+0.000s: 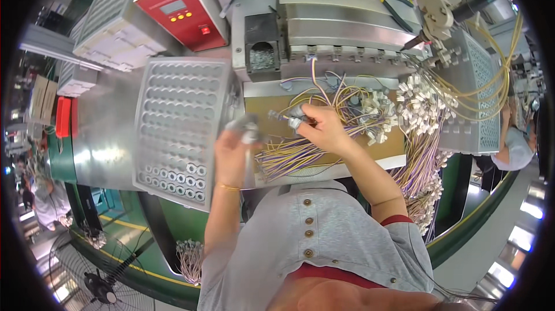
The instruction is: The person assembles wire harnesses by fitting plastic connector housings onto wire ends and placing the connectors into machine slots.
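Observation:
My left hand is smeared by motion beside the tray's right edge. A pale grey blur covers its fingertips, and I cannot make out what they hold, if anything. My right hand is closed in a pinch over the brown work board, with grey coverings on its fingertips. A thin wire lead with a small pale end sticks out to the left of these fingers. Below lies a bundle of yellow and purple wires. White connectors are heaped to the right of the hand.
A translucent tray of round pockets stands on the left, with metal rings in its near rows. Behind are a red-fronted control box, a black bin and a metal fixture bearing pliers. More wired connectors hang right.

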`<state>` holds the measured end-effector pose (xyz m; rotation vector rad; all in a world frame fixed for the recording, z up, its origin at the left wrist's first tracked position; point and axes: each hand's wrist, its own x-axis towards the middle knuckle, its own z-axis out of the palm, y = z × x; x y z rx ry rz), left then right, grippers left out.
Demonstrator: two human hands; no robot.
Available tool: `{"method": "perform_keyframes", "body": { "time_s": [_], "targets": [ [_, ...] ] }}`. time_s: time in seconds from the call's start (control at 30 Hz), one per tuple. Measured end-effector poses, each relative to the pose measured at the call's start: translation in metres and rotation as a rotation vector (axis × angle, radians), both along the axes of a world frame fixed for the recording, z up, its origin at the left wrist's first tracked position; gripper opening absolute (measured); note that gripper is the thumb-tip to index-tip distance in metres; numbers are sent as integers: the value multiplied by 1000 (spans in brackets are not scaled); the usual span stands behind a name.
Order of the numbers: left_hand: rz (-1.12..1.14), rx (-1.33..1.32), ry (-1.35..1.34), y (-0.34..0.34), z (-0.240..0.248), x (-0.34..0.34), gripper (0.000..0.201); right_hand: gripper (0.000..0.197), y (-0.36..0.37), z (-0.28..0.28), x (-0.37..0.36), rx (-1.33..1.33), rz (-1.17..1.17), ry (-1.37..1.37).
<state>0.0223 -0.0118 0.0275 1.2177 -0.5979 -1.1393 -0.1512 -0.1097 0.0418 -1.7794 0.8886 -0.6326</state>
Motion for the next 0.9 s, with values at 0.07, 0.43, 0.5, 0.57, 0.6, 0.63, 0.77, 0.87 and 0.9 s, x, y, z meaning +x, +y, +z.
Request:
{"method": "perform_keyframes", "body": {
  "time_s": [0.07, 0.43, 0.5, 0.57, 0.6, 0.63, 0.77, 0.87, 0.9],
  "targets": [
    [-77, -41, 28, -10, 0, -21, 34, 5, 1, 5, -3, 35, -20, -58],
    [-219, -144, 44, -22, 5, -37, 35, 7, -2, 9, -10, 120, 6, -268],
    [-215, -165, 33, -23, 7, -39, 33, 6, -2, 11, -10, 203, 8, -301],
    [-212, -185, 24, -24, 9, -40, 32, 5, -5, 15, -14, 104, 71, -229],
    [-210, -173, -9, -26, 10, -41, 30, 5, -7, 16, -15, 3, 135, -156],
    [-208, -161, -42, -28, 10, -41, 28, 5, -8, 15, -15, 6, 132, -154],
    [-141, -96, -52, -32, -2, -44, 24, 10, -8, 5, -15, 306, 168, -89],
    [-145, -45, 327, -34, -9, -41, 22, 10, -3, 14, -9, 435, 36, -239],
    [-150, -47, 329, -37, -6, -43, 22, 7, -1, 9, -8, 329, -32, -225]
  ]
}}
